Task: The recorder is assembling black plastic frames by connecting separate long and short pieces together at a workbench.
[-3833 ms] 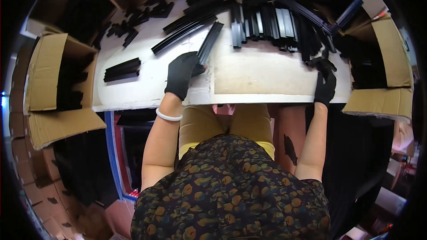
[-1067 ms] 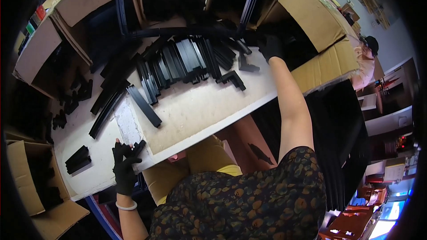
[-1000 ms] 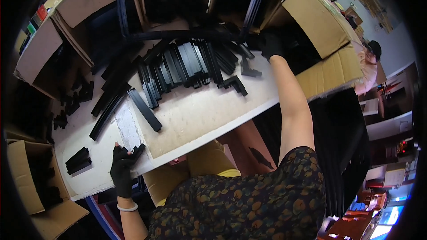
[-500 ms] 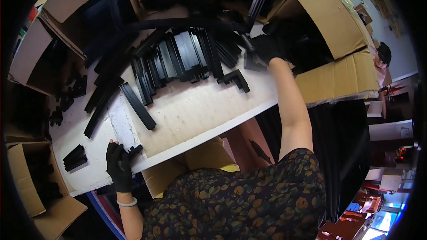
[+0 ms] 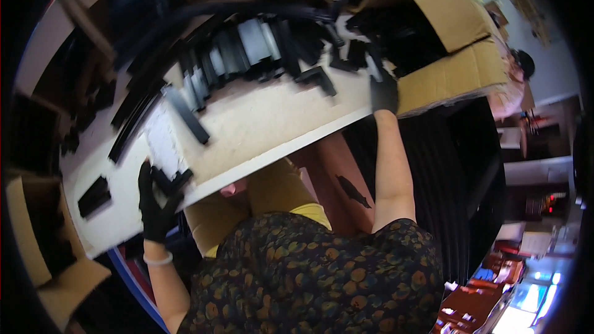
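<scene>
My left hand [image 5: 158, 207], in a black fingerless glove, is at the near left edge of the white tabletop [image 5: 260, 127]. Its thumb and fingers close around a black L-shaped corner piece [image 5: 173, 180]. At the table's right edge, beside a cardboard box, is my gloved right hand [image 5: 385, 89], smeared by motion. A pale shiny streak shows at its fingers; whether it holds a piece is unclear. Another black corner piece [image 5: 318, 79] lies to the left of that hand. A row of black profile strips [image 5: 247, 49] spreads across the far part of the table.
An open cardboard box [image 5: 458, 74] with dark contents stands at the right, another box [image 5: 28, 235] at the lower left. A short black block [image 5: 94, 196] and a single strip [image 5: 187, 114] lie on the table's left part. Another person [image 5: 510, 83] is at the far right.
My right hand has drawn back from beside the right-hand box toward the table's near edge. The corner piece at my left hand has turned and shows more fully. The whole view has shifted slightly.
</scene>
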`<action>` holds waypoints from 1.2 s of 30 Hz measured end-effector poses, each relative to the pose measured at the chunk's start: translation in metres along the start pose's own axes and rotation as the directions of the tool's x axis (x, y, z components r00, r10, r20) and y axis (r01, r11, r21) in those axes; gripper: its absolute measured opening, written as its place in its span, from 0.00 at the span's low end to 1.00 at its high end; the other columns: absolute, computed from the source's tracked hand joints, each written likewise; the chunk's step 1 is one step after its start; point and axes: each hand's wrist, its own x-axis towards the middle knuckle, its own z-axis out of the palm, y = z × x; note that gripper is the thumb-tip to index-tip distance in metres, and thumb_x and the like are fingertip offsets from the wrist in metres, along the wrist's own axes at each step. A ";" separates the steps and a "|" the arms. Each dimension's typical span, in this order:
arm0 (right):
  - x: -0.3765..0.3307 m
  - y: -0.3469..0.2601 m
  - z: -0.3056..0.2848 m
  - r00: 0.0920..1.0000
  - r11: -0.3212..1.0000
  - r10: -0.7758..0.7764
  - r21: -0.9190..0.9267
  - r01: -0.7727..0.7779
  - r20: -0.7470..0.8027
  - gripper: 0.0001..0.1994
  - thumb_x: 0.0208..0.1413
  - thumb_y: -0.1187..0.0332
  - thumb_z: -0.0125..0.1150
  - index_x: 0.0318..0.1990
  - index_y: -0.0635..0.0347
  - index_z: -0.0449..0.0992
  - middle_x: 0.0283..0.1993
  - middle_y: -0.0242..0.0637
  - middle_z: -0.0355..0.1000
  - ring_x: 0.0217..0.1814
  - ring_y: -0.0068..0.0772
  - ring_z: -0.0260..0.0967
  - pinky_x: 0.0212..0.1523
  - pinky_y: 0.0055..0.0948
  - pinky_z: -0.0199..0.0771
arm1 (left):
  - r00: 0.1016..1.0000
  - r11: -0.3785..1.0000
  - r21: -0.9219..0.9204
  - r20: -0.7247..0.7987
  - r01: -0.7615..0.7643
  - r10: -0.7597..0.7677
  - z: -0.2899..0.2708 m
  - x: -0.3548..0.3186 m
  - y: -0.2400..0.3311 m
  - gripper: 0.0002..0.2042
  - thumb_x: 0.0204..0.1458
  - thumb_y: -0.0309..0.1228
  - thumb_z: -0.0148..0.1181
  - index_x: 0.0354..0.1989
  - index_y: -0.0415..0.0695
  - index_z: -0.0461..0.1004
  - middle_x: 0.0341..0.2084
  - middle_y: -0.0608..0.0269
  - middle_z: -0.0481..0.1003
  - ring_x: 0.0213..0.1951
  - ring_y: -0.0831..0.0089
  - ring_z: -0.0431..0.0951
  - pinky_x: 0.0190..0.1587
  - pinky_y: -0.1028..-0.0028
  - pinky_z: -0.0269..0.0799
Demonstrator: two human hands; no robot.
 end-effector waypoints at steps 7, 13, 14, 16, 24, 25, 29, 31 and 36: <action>-0.058 -0.045 -0.039 0.994 0.817 -0.111 0.569 0.090 0.003 0.16 0.61 0.65 0.55 0.50 0.68 0.72 0.48 0.42 0.73 0.51 0.33 0.69 0.54 0.32 0.66 | 1.000 0.980 -0.197 0.018 -0.017 0.020 0.014 0.019 -0.008 0.45 0.41 0.25 0.70 0.69 0.41 0.50 0.67 0.53 0.54 0.67 0.62 0.55 0.67 0.64 0.53; -0.143 -0.152 -0.010 0.739 0.771 -0.622 0.372 0.517 0.260 0.11 0.56 0.68 0.59 0.45 0.62 0.76 0.39 0.41 0.72 0.42 0.41 0.67 0.45 0.34 0.68 | 0.998 0.995 -0.093 -0.057 -0.027 0.022 0.006 0.011 -0.009 0.53 0.34 0.30 0.76 0.70 0.43 0.46 0.68 0.53 0.52 0.68 0.61 0.53 0.67 0.63 0.53; -0.147 -0.160 -0.009 0.778 0.779 -0.593 0.390 0.490 0.208 0.10 0.56 0.66 0.59 0.41 0.62 0.78 0.34 0.42 0.72 0.37 0.43 0.67 0.41 0.35 0.68 | 0.998 0.994 -0.104 -0.050 -0.033 0.028 0.007 0.010 -0.010 0.53 0.34 0.30 0.76 0.70 0.43 0.46 0.68 0.53 0.52 0.68 0.61 0.53 0.67 0.63 0.53; -0.139 -0.159 -0.012 0.817 0.863 -0.469 0.371 0.343 0.336 0.11 0.57 0.63 0.58 0.38 0.61 0.80 0.32 0.41 0.75 0.36 0.41 0.70 0.40 0.34 0.69 | 0.998 0.999 -0.012 -0.039 -0.042 0.042 0.008 0.010 -0.014 0.52 0.35 0.31 0.76 0.70 0.44 0.47 0.68 0.53 0.52 0.68 0.60 0.53 0.67 0.62 0.53; -0.135 -0.172 -0.019 0.820 0.814 -0.481 0.504 0.287 0.311 0.17 0.52 0.59 0.65 0.47 0.57 0.77 0.36 0.38 0.75 0.33 0.32 0.71 0.36 0.29 0.72 | 0.996 0.998 0.016 -0.059 -0.067 0.068 0.009 0.010 -0.012 0.48 0.35 0.29 0.75 0.67 0.44 0.52 0.65 0.50 0.57 0.67 0.57 0.56 0.67 0.62 0.55; -0.139 -0.177 -0.024 0.790 0.842 -0.483 0.447 0.302 0.378 0.21 0.50 0.60 0.68 0.50 0.57 0.74 0.36 0.37 0.72 0.31 0.29 0.69 0.34 0.27 0.71 | 0.996 0.995 0.069 -0.029 -0.078 0.080 0.013 0.013 -0.012 0.48 0.35 0.29 0.74 0.67 0.44 0.52 0.64 0.50 0.58 0.66 0.57 0.57 0.67 0.62 0.55; -0.127 -0.156 -0.001 0.769 0.802 -0.565 0.416 0.428 0.299 0.20 0.53 0.57 0.64 0.49 0.59 0.75 0.39 0.40 0.74 0.37 0.39 0.71 0.41 0.34 0.71 | 0.979 0.937 0.284 0.032 -0.203 0.203 0.014 0.023 -0.004 0.33 0.36 0.30 0.73 0.54 0.40 0.65 0.59 0.48 0.63 0.65 0.51 0.58 0.65 0.60 0.57; -0.121 -0.153 0.003 0.794 0.865 -0.492 0.307 0.397 0.357 0.19 0.53 0.56 0.63 0.48 0.59 0.75 0.43 0.42 0.74 0.44 0.45 0.70 0.47 0.40 0.68 | 0.969 0.895 0.374 0.069 -0.245 0.236 0.014 0.025 -0.002 0.21 0.37 0.33 0.73 0.38 0.39 0.70 0.50 0.47 0.67 0.59 0.48 0.63 0.60 0.59 0.62; -0.138 -0.149 0.028 0.646 0.688 -0.715 0.100 0.719 0.266 0.21 0.45 0.61 0.69 0.47 0.56 0.76 0.45 0.43 0.72 0.50 0.46 0.66 0.49 0.42 0.67 | 0.949 0.882 0.350 0.123 -0.315 0.290 0.022 0.032 0.001 0.21 0.35 0.36 0.74 0.33 0.39 0.71 0.40 0.50 0.68 0.47 0.52 0.67 0.49 0.60 0.66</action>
